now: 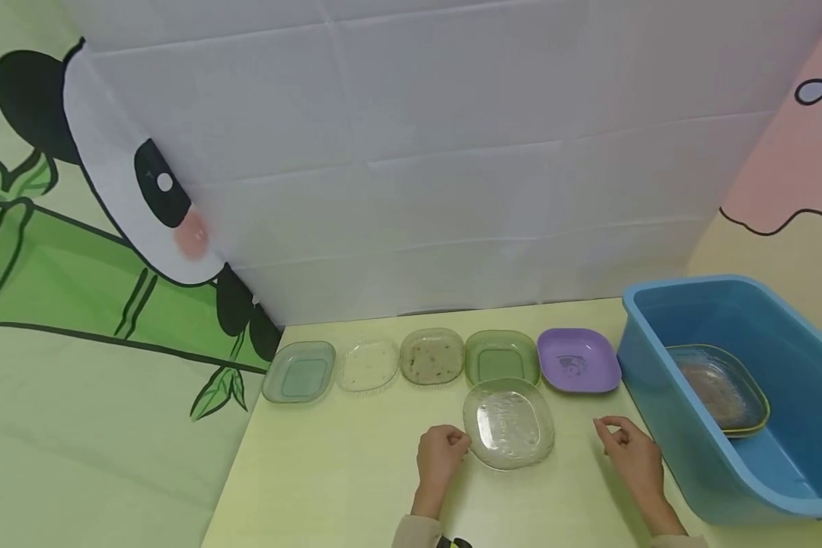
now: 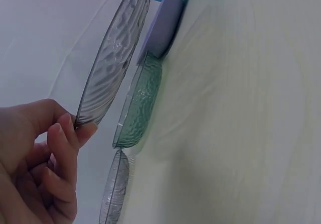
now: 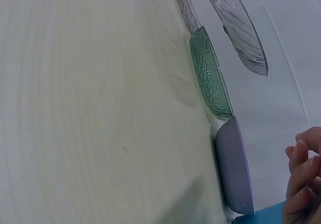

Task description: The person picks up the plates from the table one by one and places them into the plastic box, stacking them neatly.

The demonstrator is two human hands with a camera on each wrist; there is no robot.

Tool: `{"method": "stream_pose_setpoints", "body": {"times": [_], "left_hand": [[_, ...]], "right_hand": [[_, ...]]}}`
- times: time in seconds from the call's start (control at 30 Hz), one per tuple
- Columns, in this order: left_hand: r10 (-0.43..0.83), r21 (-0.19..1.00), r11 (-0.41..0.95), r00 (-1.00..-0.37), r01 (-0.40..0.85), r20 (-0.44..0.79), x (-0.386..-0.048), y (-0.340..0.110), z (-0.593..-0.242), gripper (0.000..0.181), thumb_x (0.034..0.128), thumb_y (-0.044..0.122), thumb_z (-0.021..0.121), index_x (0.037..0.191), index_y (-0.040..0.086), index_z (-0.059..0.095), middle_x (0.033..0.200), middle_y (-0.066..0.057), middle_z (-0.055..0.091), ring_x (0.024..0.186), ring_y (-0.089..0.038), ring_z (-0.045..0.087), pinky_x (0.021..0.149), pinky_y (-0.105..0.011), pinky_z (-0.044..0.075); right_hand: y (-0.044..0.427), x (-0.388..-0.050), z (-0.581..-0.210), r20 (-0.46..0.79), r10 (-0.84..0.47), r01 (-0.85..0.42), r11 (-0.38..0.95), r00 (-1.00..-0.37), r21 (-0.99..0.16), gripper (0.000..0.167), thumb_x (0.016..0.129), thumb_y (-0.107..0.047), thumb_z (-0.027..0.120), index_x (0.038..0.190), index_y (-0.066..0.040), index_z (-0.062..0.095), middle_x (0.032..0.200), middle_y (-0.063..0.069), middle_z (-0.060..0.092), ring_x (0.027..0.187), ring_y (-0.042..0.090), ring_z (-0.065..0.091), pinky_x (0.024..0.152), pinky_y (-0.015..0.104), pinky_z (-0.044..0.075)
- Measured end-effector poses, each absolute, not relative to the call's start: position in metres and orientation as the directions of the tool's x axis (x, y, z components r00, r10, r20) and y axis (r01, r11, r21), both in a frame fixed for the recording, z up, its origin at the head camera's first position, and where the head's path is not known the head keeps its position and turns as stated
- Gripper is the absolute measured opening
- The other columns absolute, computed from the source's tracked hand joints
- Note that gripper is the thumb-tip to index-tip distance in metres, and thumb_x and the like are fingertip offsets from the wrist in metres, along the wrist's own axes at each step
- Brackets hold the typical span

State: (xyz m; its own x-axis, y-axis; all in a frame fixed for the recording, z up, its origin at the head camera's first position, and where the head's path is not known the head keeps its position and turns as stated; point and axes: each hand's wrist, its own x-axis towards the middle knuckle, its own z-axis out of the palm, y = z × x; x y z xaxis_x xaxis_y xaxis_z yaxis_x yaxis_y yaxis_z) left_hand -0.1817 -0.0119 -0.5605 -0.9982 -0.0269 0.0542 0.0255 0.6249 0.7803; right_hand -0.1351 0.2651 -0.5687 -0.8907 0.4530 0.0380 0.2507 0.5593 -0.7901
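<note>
My left hand [image 1: 441, 458] pinches the left rim of a clear, rippled glass plate [image 1: 508, 423], thumb and fingers closed on its edge. In the left wrist view that plate [image 2: 111, 58] hangs above the table, apart from the dishes behind it. My right hand [image 1: 632, 457] hovers to the right of the plate, fingers bent, with nothing between them. Behind the plate stand a green dish [image 1: 501, 352] and a purple dish [image 1: 578, 361]. The right wrist view has the right hand [image 3: 305, 176] at its edge, away from the plate [image 3: 239, 25].
A row along the back continues leftward with a speckled dish [image 1: 432, 356], a clear dish [image 1: 369, 365] and a bluish-green dish [image 1: 299, 371]. On the right stands a deep blue tub [image 1: 678, 426] with yellow-rimmed glass plates [image 1: 719, 387] inside. A white cloth [image 1: 438, 167] hangs behind the table.
</note>
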Motion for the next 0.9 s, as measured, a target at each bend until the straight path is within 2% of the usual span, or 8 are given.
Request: {"method": "stream_pose_setpoints", "body": {"times": [0.23, 0.5, 0.7, 0.8, 0.9], "left_hand": [[-0.018, 0.781, 0.623, -0.997, 0.048, 0.075, -0.185, -0.022, -0.53, 0.011, 0.0727, 0.011, 0.062, 0.064, 0.009, 0.069, 0.053, 0.002, 0.063, 0.042, -0.001, 0.048, 0.04, -0.02, 0.036], [-0.043, 0.759, 0.634, -0.973, 0.15, 0.228, -0.197, -0.031, -0.486, 0.01, 0.0729, 0.011, 0.062, 0.068, 0.009, 0.07, 0.056, 0.0, 0.064, 0.046, -0.002, 0.05, 0.045, -0.019, 0.038], [-0.066, 0.745, 0.651, -0.966, 0.148, 0.25, -0.197, -0.037, -0.477, 0.01, 0.0724, 0.01, 0.061, 0.069, 0.01, 0.071, 0.058, 0.001, 0.064, 0.049, -0.002, 0.05, 0.047, -0.02, 0.039], [-0.07, 0.745, 0.65, -0.965, 0.147, 0.251, -0.196, -0.039, -0.476, 0.011, 0.0724, 0.011, 0.061, 0.068, 0.011, 0.071, 0.058, 0.001, 0.064, 0.049, -0.003, 0.049, 0.047, -0.02, 0.04], [-0.073, 0.741, 0.656, -0.965, 0.144, 0.252, -0.195, -0.04, -0.477, 0.011, 0.0721, 0.011, 0.061, 0.067, 0.011, 0.07, 0.058, 0.001, 0.064, 0.049, -0.003, 0.05, 0.047, -0.02, 0.04]], "right_hand": [[0.264, -0.137, -0.566, 0.02, 0.443, 0.263, 0.569, -0.896, -0.779, 0.033, 0.089, -0.038, 0.057, 0.099, -0.008, 0.067, 0.057, -0.001, 0.057, 0.043, 0.007, 0.042, 0.045, 0.025, 0.033], [0.257, -0.14, -0.566, 0.044, 0.413, 0.226, 0.581, -0.91, -0.782, 0.031, 0.088, -0.037, 0.059, 0.094, -0.008, 0.069, 0.057, -0.001, 0.058, 0.043, 0.003, 0.042, 0.044, 0.024, 0.033], [0.249, -0.148, -0.564, 0.149, 0.368, 0.099, 0.575, -0.918, -0.812, 0.031, 0.091, -0.034, 0.055, 0.084, -0.007, 0.068, 0.051, -0.004, 0.052, 0.041, 0.006, 0.036, 0.044, 0.029, 0.031], [0.242, -0.155, -0.562, 0.14, 0.329, 0.06, 0.531, -0.934, -0.845, 0.037, 0.094, -0.037, 0.049, 0.081, -0.007, 0.066, 0.05, -0.007, 0.049, 0.04, 0.007, 0.036, 0.042, 0.037, 0.032], [0.231, -0.159, -0.553, 0.095, 0.27, 0.046, 0.472, -0.958, -0.88, 0.046, 0.096, -0.04, 0.042, 0.077, -0.005, 0.064, 0.05, -0.005, 0.048, 0.039, 0.008, 0.038, 0.039, 0.037, 0.033]]}}
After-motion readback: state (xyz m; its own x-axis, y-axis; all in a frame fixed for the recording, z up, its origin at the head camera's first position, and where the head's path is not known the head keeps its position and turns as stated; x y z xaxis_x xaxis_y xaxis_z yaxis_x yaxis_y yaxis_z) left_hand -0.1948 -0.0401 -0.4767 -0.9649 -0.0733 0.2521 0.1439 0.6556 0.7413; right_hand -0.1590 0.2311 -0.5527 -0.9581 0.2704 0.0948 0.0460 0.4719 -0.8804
